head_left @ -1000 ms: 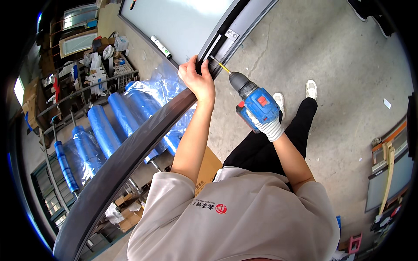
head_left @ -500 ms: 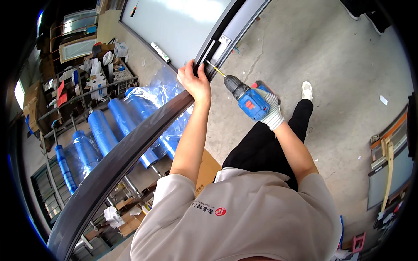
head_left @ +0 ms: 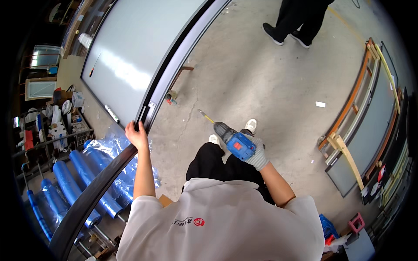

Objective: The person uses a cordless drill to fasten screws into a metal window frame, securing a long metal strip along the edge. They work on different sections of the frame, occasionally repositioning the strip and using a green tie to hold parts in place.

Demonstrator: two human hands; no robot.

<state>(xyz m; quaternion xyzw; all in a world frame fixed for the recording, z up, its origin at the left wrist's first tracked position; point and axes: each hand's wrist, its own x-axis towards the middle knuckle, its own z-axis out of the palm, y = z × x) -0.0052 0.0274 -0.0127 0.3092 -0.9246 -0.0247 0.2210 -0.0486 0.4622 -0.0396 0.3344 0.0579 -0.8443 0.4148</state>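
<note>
The right hand (head_left: 257, 156), in a pale knit glove, is closed around the grip of a blue cordless drill (head_left: 233, 141). The drill's long axis runs up and to the left, away from the body, and ends in a thin yellow-shanked bit (head_left: 205, 115) whose tip hangs in the air over the concrete floor (head_left: 261, 78), touching nothing. The left hand (head_left: 137, 135) is bare and reaches forward to the dark frame (head_left: 163, 82) of a large pale panel (head_left: 135, 52); its fingers curl over the frame's edge close to the corner, where the frame passes into a long dark curved rail (head_left: 93, 191) that sweeps down to the lower left.

The frame lies to the left of the bit's tip and well apart from it, so the left hand is the one at the frame, while the drill points roughly toward that edge but short of it. A small fitting on the frame just above the left hand may be a bracket; it is too small to tell.

Beyond the rail, on the left, long rolls wrapped in blue plastic (head_left: 74, 174) lie side by side on a rack, and a wire cart (head_left: 65, 135) holds boxes and small items. Another person's dark-trousered legs (head_left: 300, 21) stand at the top, and framed panels (head_left: 365, 126) lean at the right.
</note>
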